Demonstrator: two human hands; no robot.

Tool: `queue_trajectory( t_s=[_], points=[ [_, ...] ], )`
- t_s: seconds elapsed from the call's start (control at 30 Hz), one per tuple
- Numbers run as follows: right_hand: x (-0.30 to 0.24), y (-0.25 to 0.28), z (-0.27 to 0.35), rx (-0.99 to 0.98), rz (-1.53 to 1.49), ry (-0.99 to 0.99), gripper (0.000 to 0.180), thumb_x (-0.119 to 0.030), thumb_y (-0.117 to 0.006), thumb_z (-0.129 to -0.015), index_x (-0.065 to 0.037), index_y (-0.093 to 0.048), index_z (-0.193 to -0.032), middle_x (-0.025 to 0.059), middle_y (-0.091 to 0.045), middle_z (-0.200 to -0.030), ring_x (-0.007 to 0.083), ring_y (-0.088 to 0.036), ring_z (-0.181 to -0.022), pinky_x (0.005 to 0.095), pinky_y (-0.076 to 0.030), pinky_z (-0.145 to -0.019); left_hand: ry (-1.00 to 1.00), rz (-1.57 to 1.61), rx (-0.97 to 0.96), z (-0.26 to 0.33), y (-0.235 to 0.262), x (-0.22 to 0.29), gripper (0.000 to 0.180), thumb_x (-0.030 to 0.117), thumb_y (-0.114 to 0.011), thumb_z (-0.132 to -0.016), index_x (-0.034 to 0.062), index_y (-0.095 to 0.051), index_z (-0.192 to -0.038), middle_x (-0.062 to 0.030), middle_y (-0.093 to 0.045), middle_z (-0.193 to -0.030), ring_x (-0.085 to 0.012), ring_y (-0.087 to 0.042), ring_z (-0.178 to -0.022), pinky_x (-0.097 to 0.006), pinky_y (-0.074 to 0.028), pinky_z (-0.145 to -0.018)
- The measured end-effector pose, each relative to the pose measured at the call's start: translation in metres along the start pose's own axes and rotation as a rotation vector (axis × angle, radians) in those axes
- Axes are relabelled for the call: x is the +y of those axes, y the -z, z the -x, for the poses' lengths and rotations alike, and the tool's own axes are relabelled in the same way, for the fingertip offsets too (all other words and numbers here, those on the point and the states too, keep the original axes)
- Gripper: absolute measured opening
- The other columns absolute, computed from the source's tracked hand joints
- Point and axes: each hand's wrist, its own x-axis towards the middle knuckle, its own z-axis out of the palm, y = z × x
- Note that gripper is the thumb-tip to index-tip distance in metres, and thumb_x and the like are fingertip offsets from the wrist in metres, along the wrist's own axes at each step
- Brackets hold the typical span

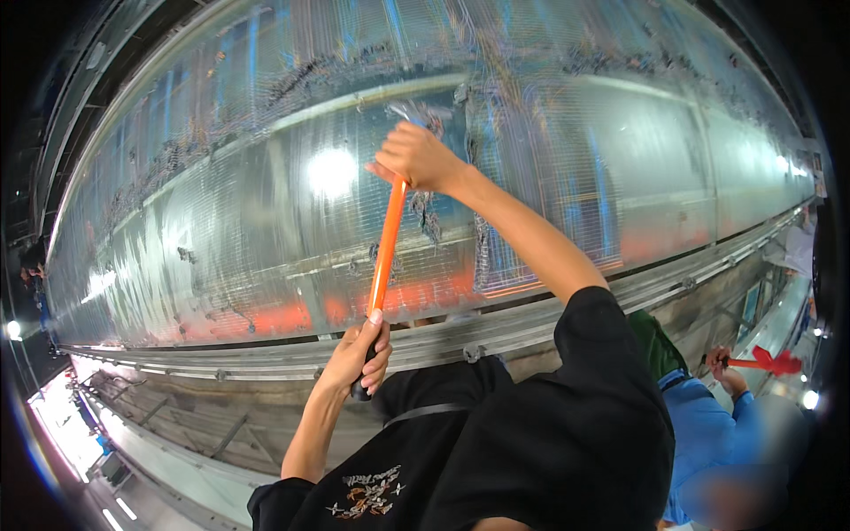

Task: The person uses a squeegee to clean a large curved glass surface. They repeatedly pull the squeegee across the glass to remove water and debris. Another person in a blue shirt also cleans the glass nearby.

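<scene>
My left hand (361, 356) is closed around the black grip at the lower end of a long orange-handled tool (387, 252). Farther up, my right hand (414, 159) wraps the handle near its top. Just beyond the right fist a blurred, shiny part (416, 112) shows; its shape is too smeared to make out. Both hands are over a wide, glossy, translucent sheet (266, 195) marked with fine lines. Dark, tangled clumps (425, 217) lie on it close to the handle. Whether the tool touches the sheet I cannot tell.
A metal rail (443, 341) runs along the sheet's near edge, close to my body. To the right, a person in blue (708, 434) holds a red-headed tool (777, 361). A dense band of coloured strands (549, 195) crosses the sheet right of my hands. Metal framework (177, 425) lies at lower left.
</scene>
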Motion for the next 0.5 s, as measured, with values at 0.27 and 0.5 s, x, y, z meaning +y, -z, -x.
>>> queue_trajectory(
  t_s=[0.27,0.5],
  points=[
    [-0.006,0.169,-0.193,0.372,0.438,0.228,0.019,-0.024,-0.071,-0.083,-0.009,-0.064,-0.091,0.0162,-0.07,-0.095,0.0333,-0.067,-0.099,0.0431,-0.051,-0.089,-1.019,-1.003,0.952,0.041,0.003,0.079,0.051,0.048,-0.064,-0.098,-0.0004,-0.064,-0.081,-0.0079,-0.052,-0.05,-0.0226,-0.057,-0.045,-0.04,-0.042,-0.047],
    [-0.084,0.16,-0.154,0.232,0.567,0.2,0.023,-0.029,-0.071,-0.087,-0.008,-0.065,-0.094,0.0124,-0.064,-0.094,0.0313,-0.064,-0.1,0.047,-0.048,-0.102,-1.04,-1.116,0.938,0.087,0.023,0.035,0.053,0.047,-0.061,-0.101,0.0015,-0.058,-0.073,-0.0086,-0.051,-0.05,-0.0223,-0.055,-0.045,-0.04,-0.04,-0.047]
  ],
)
